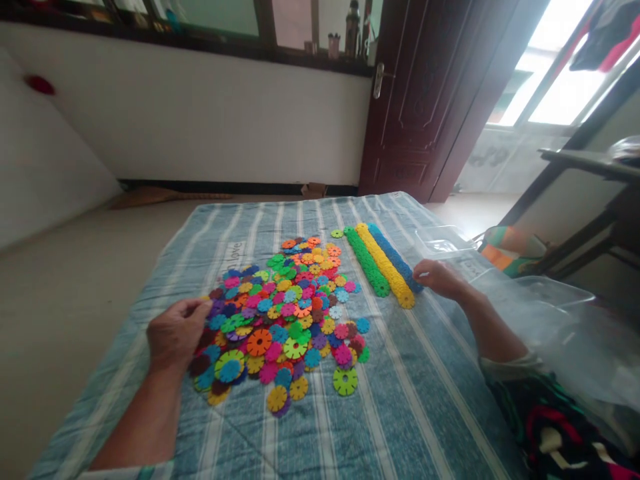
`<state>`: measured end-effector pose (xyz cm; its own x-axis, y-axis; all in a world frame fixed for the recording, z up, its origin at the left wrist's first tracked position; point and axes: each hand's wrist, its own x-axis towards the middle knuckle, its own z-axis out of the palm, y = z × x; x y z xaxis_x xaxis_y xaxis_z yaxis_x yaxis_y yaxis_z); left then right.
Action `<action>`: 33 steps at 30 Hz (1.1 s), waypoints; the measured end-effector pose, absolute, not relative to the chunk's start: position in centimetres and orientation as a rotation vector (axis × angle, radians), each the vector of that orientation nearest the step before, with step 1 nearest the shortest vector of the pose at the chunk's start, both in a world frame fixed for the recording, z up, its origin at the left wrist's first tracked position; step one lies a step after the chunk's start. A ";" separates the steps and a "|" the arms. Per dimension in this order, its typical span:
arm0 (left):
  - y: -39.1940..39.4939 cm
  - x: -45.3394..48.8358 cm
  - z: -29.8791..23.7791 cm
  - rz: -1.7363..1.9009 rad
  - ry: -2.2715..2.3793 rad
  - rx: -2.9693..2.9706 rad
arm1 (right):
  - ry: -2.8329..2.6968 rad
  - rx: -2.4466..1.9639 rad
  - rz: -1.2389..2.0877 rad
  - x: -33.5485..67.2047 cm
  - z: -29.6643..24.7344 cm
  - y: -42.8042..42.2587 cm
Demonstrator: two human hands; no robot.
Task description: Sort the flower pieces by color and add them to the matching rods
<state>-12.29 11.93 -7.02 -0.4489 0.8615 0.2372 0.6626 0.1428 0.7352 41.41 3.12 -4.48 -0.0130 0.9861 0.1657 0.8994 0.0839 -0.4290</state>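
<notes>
A loose heap of colourful notched plastic discs (280,313) lies on a striped blue cloth (400,413). My left hand (176,333) is at the heap's left edge, thumb and fingers pinched together; what sits between the tips is too small to make out. To the right of the heap, discs form three long overlapping rows: a green row (367,261), a yellow row (385,265) and a blue row (393,253). My right hand (440,277) pinches a blue disc (419,287) at the near end of the blue row. One light green disc (337,234) lies beside the green row's far end.
Clear plastic containers (550,290) stand at the right, near my right forearm. An orange and green bag (515,250) is behind them. Beyond the cloth are a dark red door (420,100) and a broom (150,196) on the floor. A dark rack (595,167) is far right.
</notes>
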 end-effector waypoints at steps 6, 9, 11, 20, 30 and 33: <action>11.3 -12.4 -7.6 1.203 2.136 1.571 | -1.845 -1.944 0.110 40.9 -4.9 2.6; 11.1 -12.3 -7.9 1.211 2.118 1.603 | -1.851 -1.922 0.056 39.2 -4.6 2.3; 11.0 -12.2 -8.0 1.226 2.111 1.623 | -1.913 -1.835 0.083 37.1 -4.2 2.3; 10.5 -11.8 -7.7 1.226 2.087 1.670 | -2.300 -1.389 0.303 23.2 -4.2 3.8; 10.2 -11.5 -7.6 1.225 2.075 1.669 | -2.443 -1.361 0.233 15.9 -6.5 3.1; 10.2 -11.5 -7.6 1.221 2.071 1.669 | -2.504 -1.290 0.257 15.9 -6.5 2.0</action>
<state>-11.53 10.23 -7.62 -0.3342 0.8865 0.3201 0.7092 0.0128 0.7049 15.87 2.00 -6.45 -0.5457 0.8158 0.1916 0.7599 0.5781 -0.2972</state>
